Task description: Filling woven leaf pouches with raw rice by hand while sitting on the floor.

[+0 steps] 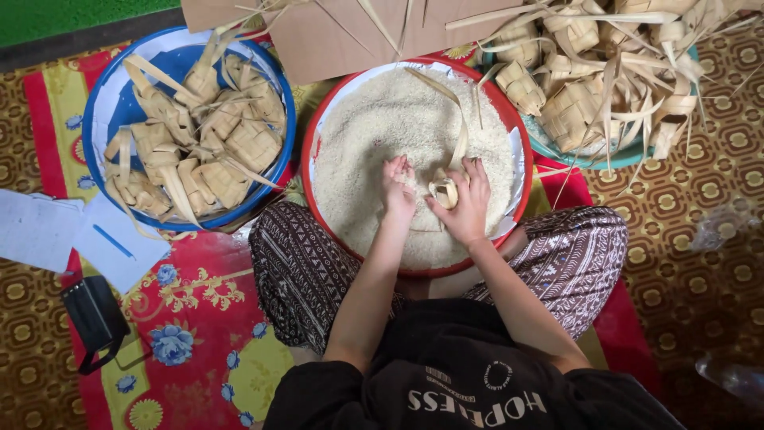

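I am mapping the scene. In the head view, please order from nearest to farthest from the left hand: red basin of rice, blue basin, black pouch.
1. Red basin of rice: left hand is inside it.
2. Blue basin: upper left, holding woven leaf pouches.
3. Black pouch: lower left, on the mat.

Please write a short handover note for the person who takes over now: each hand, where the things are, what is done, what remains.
Left hand: in the rice, fingers curled, scooping.
Right hand: holds a woven leaf pouch over the red basin.
Blue basin to the left: pouches lie in it, whether filled cannot be told.
Teal basin to the upper right: a pile of pouches with long loose strips.
Done: cannot be judged beyond the pouches in the blue basin.
Left: the pouch in hand, perhaps the pile.
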